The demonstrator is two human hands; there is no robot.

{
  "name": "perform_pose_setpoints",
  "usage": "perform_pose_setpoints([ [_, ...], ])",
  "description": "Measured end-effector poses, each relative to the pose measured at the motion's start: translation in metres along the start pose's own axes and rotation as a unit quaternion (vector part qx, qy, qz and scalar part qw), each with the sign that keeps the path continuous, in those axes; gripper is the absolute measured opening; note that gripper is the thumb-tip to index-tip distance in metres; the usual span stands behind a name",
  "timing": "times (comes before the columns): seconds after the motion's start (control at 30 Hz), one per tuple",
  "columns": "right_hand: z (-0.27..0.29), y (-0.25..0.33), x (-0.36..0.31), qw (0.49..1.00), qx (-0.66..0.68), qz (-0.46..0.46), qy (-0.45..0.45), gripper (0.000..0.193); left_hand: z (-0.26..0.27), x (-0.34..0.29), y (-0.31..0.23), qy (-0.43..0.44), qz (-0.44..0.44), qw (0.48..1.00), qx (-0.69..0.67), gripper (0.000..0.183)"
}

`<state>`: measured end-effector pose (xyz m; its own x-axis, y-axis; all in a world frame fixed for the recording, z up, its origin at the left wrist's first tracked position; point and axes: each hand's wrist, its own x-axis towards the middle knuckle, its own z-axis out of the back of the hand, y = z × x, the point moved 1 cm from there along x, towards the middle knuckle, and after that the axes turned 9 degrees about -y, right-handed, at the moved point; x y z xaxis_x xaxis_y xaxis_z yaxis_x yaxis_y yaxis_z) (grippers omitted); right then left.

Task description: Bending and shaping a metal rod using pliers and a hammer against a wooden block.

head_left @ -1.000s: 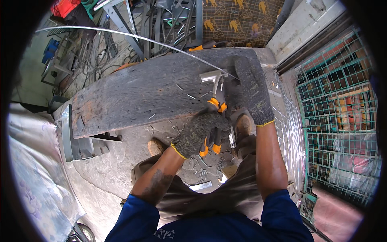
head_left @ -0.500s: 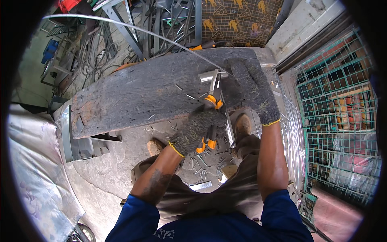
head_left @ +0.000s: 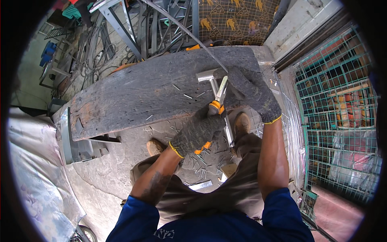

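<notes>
In my gloved left hand (head_left: 201, 131) is a pair of pliers (head_left: 221, 89) with orange and black handles, the fingers wrapped round the grips. The jaws point up and away, near the end of a long thin metal rod (head_left: 193, 36). My gloved right hand (head_left: 254, 90) is closed round that rod by its near end; the fingertips are partly hidden. Beneath the pliers lies a silver hammer (head_left: 206, 75), its head on the dark wooden board (head_left: 133, 94) and its handle reaching past the near edge.
Short cut metal pieces (head_left: 188, 96) lie on the board and on the floor (head_left: 197, 163) between my feet. To the right stands a green wire mesh (head_left: 334, 113). Metal scrap and frames (head_left: 121, 30) fill the far side. A metal bracket (head_left: 66, 137) is by the board's left end.
The pliers have swung right, bringing their jaws up to the rod's near end. The rod now slopes more steeply. My right hand stays near the same place.
</notes>
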<state>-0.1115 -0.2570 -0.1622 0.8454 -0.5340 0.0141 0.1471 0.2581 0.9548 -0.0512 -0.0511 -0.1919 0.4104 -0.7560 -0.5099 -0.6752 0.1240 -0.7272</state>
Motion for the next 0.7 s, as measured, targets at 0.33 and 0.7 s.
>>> perform_pose_setpoints([
  [0.33, -0.007, 0.024, -0.008, 0.998, 0.006, 0.050, -0.031, 0.034, 0.019, 0.029, 0.036, -0.061, -0.324, 0.908, 0.258, 0.041],
  [0.7, -0.021, 0.017, -0.001, 0.988, -0.098, -0.026, -0.119, 0.042, 0.002, 0.009, -0.011, -0.150, -0.321, 0.832, 0.426, 0.040],
])
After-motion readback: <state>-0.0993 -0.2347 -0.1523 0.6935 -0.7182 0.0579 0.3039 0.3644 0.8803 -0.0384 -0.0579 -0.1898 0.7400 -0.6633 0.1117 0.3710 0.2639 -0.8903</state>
